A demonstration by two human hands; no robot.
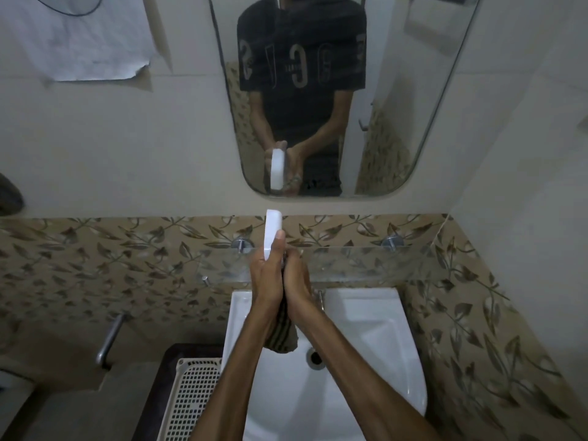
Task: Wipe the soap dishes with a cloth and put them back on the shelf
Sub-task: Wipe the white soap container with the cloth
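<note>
Above the white ceramic basin (366,329), the left hand (265,278) grips a white plastic soap dish (273,232); the right hand (296,278) presses a striped cloth (281,338) against it. Wiping looks unfinished; the clear glass shelf (366,262) waits.

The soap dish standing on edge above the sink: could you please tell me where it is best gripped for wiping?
Probably at its lower end, coming from the left, as the left hand grips it now. The soap dish stands upright on its narrow edge, so this leaves its upper part free for the cloth pressed in by the right hand.
</note>
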